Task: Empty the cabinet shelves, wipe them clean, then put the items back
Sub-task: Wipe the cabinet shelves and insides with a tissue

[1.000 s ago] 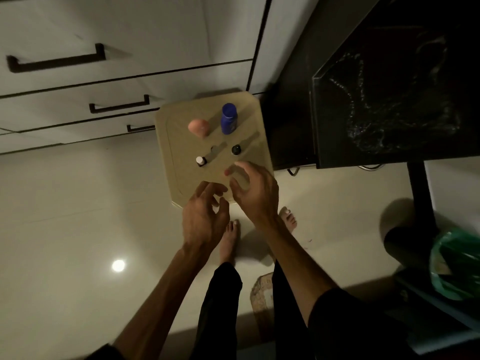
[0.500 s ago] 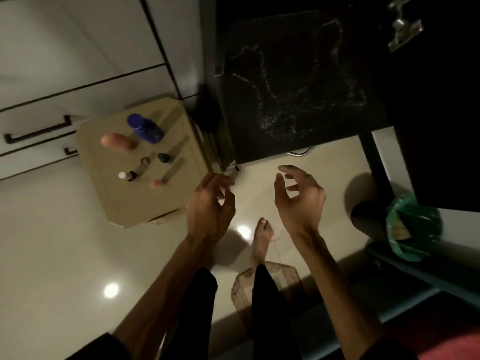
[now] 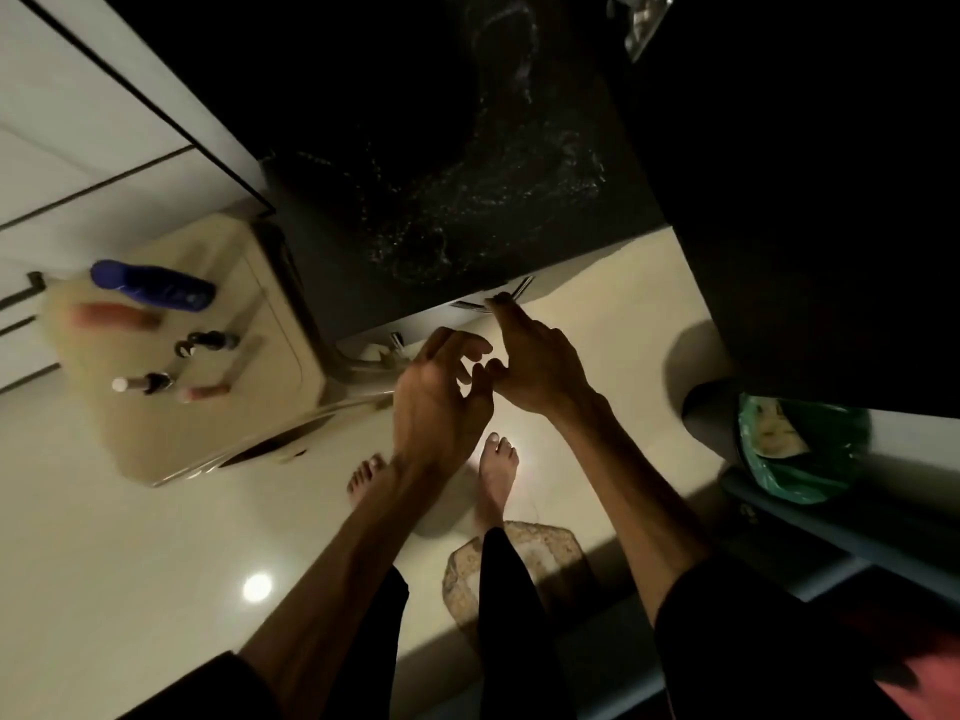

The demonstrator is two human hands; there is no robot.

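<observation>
Neither hand has a grip on anything. The left hand (image 3: 441, 397) hangs with its fingers loosely curled and apart, back of the hand up, nothing between them. The right hand (image 3: 535, 366) is just beside it, thumb nearly meeting the left fingers, its forefinger stretched forward so the tip reaches the lower edge of the dark cabinet (image 3: 441, 215); whether it actually touches the pale metal strip there I cannot tell. Both forearms run up from the bottom of the view, bare below dark sleeves.

Beyond the hands the cabinet is almost black. Only a scatter of pale specks or smears shows on its surface, and what it holds inside is lost in the dark. A bright metal fitting (image 3: 644, 18) is cut off at the top edge.

To the left of the hands, a beige stool (image 3: 249, 423) serves as the desk for the removed items, all blurred: a blue bottle (image 3: 153, 285) lying farthest from the hands, a pinkish object (image 3: 111, 317) too smeared to name, a small dark-capped bottle (image 3: 208, 343), a little vial with a white cap (image 3: 140, 383) and a thin pink stick (image 3: 205, 392). White drawers (image 3: 62, 163) stand behind the stool.

Below the hands are two bare feet (image 3: 496, 470) on the glossy floor (image 3: 130, 563) and a mottled mat (image 3: 540, 543) half hidden by dark trousers. Off to the right, a green plastic bag (image 3: 800, 449) sits partly under the cabinet's shadow.
</observation>
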